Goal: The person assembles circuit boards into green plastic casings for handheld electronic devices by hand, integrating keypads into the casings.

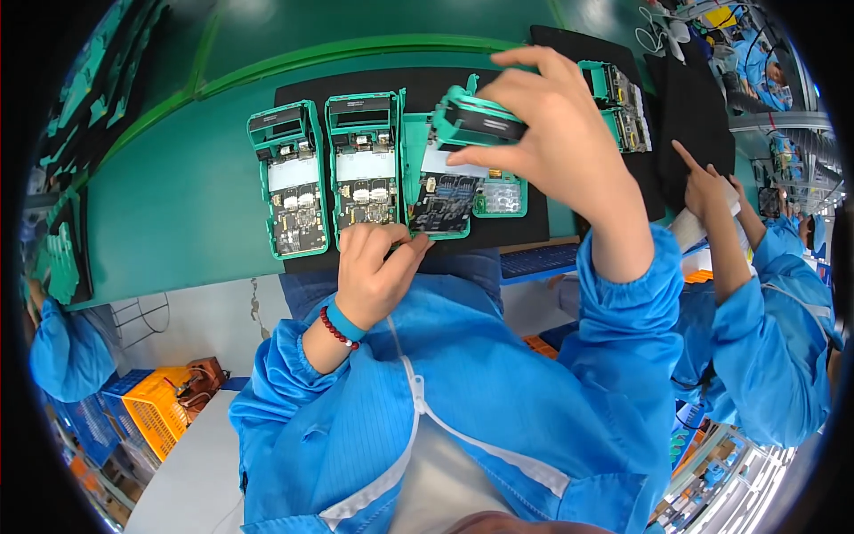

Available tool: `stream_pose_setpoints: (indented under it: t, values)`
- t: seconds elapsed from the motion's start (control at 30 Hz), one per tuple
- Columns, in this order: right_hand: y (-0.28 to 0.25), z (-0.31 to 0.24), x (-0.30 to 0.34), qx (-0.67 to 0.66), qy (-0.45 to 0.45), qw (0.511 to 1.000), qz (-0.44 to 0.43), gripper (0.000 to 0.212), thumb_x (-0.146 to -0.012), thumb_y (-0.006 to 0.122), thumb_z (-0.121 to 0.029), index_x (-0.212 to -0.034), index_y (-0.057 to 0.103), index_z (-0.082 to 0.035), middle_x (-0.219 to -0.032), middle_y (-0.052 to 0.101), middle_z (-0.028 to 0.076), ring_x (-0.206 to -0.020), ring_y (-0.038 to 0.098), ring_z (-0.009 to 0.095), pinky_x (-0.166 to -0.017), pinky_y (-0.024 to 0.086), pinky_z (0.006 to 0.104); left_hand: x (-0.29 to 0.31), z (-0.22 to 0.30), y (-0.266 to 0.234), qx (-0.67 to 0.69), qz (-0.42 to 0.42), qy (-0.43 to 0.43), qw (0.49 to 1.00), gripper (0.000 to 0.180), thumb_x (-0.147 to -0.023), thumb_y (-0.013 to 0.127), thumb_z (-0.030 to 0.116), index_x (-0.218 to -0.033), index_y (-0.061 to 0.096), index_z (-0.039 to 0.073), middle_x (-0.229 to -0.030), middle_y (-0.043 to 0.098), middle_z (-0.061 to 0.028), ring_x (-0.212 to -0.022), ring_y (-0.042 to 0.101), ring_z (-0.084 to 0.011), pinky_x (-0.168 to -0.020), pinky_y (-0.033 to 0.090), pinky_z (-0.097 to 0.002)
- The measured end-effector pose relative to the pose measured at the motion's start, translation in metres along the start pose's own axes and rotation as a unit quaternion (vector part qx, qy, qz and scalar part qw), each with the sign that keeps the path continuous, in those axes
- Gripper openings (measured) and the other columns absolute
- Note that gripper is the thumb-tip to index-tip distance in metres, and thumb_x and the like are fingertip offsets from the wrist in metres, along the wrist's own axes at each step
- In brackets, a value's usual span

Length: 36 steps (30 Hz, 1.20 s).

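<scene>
My right hand (565, 133) grips the black-and-green end block of a circuit board assembly (449, 191) between thumb and fingers. That end is raised and tilted over a green plastic housing (414, 133). My left hand (374, 271) is closed, its fingertips pressed at the assembly's near end and the housing's lower edge; exactly what they pinch is partly hidden. To the left lie two similar green housings with boards, a middle one (365, 160) and an outer one (289, 182). Just right of the raised assembly, a green case part with a clear section (500, 198) shows.
Black mats (525, 227) cover part of the green table (178, 205). More green units with boards (623, 107) lie at the back right, near a co-worker's hand (707, 187). A green strip (356, 46) runs along the table's far side. A yellow crate (156, 409) stands lower left.
</scene>
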State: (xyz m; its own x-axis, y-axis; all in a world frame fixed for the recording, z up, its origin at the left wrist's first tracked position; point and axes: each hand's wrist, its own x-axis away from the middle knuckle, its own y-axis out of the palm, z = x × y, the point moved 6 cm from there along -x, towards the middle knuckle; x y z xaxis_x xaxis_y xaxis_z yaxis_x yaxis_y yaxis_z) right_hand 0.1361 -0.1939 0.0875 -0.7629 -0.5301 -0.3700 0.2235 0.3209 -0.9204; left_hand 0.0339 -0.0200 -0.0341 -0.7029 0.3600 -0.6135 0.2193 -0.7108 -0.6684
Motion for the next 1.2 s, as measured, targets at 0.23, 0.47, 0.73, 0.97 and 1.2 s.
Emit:
stream_pose_setpoints:
  t: [0.23, 0.47, 0.73, 0.97, 1.2]
  values:
    - [0.040, 0.005, -0.013, -0.062, 0.003, 0.996, -0.058, 0.053, -0.070, 0.088, -0.042, -0.100, 0.076, -0.001, -0.107, 0.070, 0.019, -0.124, 0.057, 0.035, -0.106, 0.043, 0.0441, -0.003, 0.002, -0.002, -0.010, -0.004, 0.007, 1.000, 0.027, -0.076, 0.078, 0.008, -0.102, 0.073, 0.013, -0.108, 0.067, -0.0004, -0.096, 0.062, -0.0203, -0.085, 0.043, -0.0376]
    - [0.068, 0.026, -0.025, 0.061, -0.023, 0.992, 0.108, 0.059, -0.080, 0.069, -0.067, -0.094, 0.078, -0.011, -0.111, 0.071, 0.010, -0.130, 0.050, 0.038, -0.114, 0.027, 0.0615, -0.008, 0.005, 0.007, -0.084, -0.126, 0.037, 0.988, 0.042, -0.084, 0.060, 0.008, -0.124, 0.070, 0.013, -0.139, 0.063, -0.0020, -0.129, 0.059, -0.0224, -0.109, 0.040, -0.0445]
    - [0.101, 0.035, -0.022, 0.082, -0.057, 0.986, 0.130, 0.056, -0.088, 0.061, -0.066, -0.095, 0.074, -0.013, -0.108, 0.070, 0.014, -0.134, 0.048, 0.042, -0.114, 0.024, 0.0684, -0.012, 0.006, 0.011, -0.084, -0.136, 0.044, 0.986, 0.039, -0.085, 0.066, 0.011, -0.123, 0.068, 0.010, -0.137, 0.064, -0.0062, -0.127, 0.059, -0.0237, -0.107, 0.041, -0.0444]
    - [0.107, 0.029, -0.008, 0.084, 0.014, 0.996, -0.009, 0.052, -0.095, 0.061, -0.055, -0.119, 0.066, -0.008, -0.123, 0.066, 0.011, -0.141, 0.042, 0.041, -0.117, 0.023, 0.0647, -0.047, 0.021, 0.029, -0.065, -0.159, -0.001, 0.985, 0.051, -0.080, 0.079, 0.030, -0.122, 0.062, 0.008, -0.113, 0.055, -0.0117, -0.108, 0.052, -0.0310, -0.106, 0.038, -0.0493]
    - [0.053, 0.021, 0.029, -0.196, 0.048, 0.976, 0.083, 0.032, -0.089, 0.070, -0.014, -0.119, 0.063, -0.007, -0.126, 0.062, 0.013, -0.130, 0.051, 0.040, -0.108, 0.041, 0.0490, -0.037, 0.009, 0.021, -0.027, -0.149, 0.036, 0.988, 0.048, -0.080, 0.078, 0.026, -0.123, 0.061, 0.013, -0.117, 0.056, -0.0082, -0.109, 0.053, -0.0298, -0.105, 0.040, -0.0485]
